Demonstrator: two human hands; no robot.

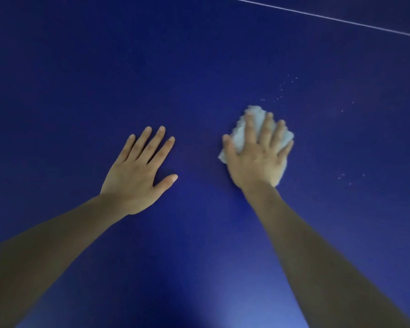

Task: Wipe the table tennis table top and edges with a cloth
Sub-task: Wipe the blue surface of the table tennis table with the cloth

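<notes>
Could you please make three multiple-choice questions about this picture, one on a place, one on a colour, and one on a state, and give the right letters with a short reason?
1. Where is the cloth?
A. Under the right hand
B. Under the left hand
C. Lying alone near the white line

2. What colour is the table top?
A. Green
B. Dark blue
C. Red

3. How is the left hand?
A. Curled round the cloth
B. Closed in a fist
C. Flat, fingers straight and spread, holding nothing

Right letters:
1. A, because the white cloth shows around and between the fingers of the right hand, which presses it on the table.
2. B, because the whole surface around both hands is dark blue.
3. C, because the left hand lies palm down on bare table with nothing under or in it.
</notes>
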